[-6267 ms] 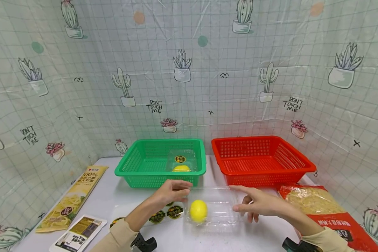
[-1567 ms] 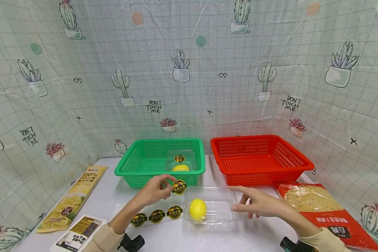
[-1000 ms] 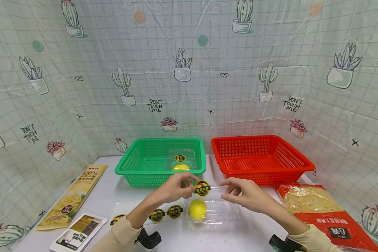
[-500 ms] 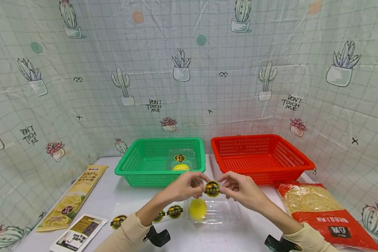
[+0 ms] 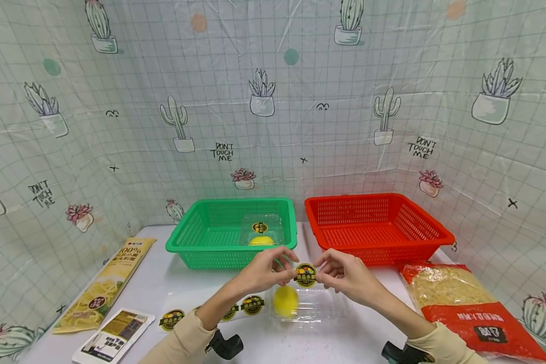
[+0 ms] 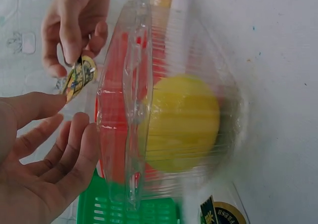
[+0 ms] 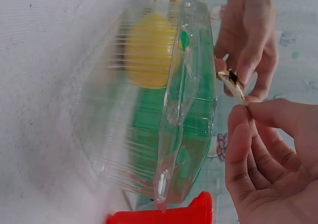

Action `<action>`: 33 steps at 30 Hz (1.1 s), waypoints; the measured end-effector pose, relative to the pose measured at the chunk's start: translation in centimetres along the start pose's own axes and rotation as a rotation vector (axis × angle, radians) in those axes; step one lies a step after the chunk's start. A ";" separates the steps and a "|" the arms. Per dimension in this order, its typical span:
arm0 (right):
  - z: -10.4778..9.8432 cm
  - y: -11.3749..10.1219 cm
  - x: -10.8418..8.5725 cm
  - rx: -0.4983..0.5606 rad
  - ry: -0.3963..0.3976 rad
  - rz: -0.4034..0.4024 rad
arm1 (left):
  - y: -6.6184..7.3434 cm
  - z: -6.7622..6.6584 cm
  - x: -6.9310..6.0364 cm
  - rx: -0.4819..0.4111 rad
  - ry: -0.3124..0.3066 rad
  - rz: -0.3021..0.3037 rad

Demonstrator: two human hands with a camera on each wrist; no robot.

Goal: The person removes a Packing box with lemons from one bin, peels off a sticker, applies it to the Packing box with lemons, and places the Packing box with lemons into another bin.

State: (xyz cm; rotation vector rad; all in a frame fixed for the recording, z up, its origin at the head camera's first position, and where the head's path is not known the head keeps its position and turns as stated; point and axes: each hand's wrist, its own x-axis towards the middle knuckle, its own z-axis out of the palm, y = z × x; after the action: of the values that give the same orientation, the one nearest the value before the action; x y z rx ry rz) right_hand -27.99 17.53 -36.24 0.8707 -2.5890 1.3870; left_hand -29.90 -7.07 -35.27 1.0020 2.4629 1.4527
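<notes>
A round black-and-gold sticker (image 5: pixel 306 275) is stretched between both hands, above a clear plastic clamshell box (image 5: pixel 320 307). My left hand (image 5: pixel 266 269) pinches its left edge between thumb and finger. On the other side, my right hand (image 5: pixel 348 275) pinches the right edge. In the right wrist view the sticker (image 7: pixel 232 85) appears nearly edge-on, apart from the box lid. Inside the closed box, toward its left end, lies a yellow lemon-like fruit (image 6: pixel 183 122). A sheet bearing several more such stickers (image 5: pixel 253 305) lies left of the box, partly hidden by the left forearm.
Behind stand a green basket (image 5: pixel 232 249) and a red basket (image 5: pixel 387 247). The green one holds another clear box (image 5: pixel 273 227) with a sticker and yellow fruit. A pasta packet (image 5: pixel 104 288) and a white-edged pouch (image 5: pixel 114 336) lie left, a red pasta bag (image 5: pixel 478 313) right.
Earlier the left hand lifted the sticker off to the left and carried it rightward over the box. The right hand left the box's right side and took the sticker's other edge.
</notes>
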 end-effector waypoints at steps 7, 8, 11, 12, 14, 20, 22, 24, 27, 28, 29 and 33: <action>0.3 0.3 0.2 0.066 -0.040 0.028 | -0.6 0.0 -0.1 -0.063 -0.008 -0.003; 0.3 0.4 0.2 0.072 -0.046 0.030 | -0.6 0.0 -0.1 -0.062 -0.009 -0.005; 0.4 0.6 0.3 0.082 -0.060 0.036 | -0.6 0.0 -0.2 -0.045 -0.013 -0.007; 0.5 0.6 0.3 0.083 -0.062 0.037 | -0.6 0.0 -0.2 -0.033 -0.014 -0.007; 0.5 0.8 0.3 0.079 -0.064 0.039 | -0.6 0.0 -0.2 -0.013 -0.013 -0.009; 0.8 1.1 0.2 0.052 -0.071 0.052 | -0.7 0.2 -0.3 0.024 -0.010 -0.011; 0.8 1.1 0.2 0.042 -0.073 0.054 | -0.7 0.3 -0.2 0.038 -0.010 -0.015; 0.9 1.2 0.2 0.034 -0.078 0.056 | -0.8 0.3 -0.1 0.056 -0.014 -0.020; 0.8 1.2 0.3 0.020 -0.090 0.054 | -0.7 0.4 -0.1 0.084 -0.024 -0.032; 0.8 1.2 0.3 0.015 -0.095 0.053 | -0.7 0.4 0.0 0.092 -0.027 -0.035; 0.7 1.2 0.3 0.011 -0.100 0.055 | -0.8 0.4 0.0 0.097 -0.030 -0.038; 0.6 1.3 0.4 -0.006 -0.114 0.063 | -0.9 0.5 0.2 0.104 -0.035 -0.049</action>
State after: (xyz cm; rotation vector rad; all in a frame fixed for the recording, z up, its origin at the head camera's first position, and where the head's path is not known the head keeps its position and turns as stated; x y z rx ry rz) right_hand -28.87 17.40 -37.41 0.8999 -2.7258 1.3829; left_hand -30.32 -6.88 -36.18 0.9690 2.5425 1.2930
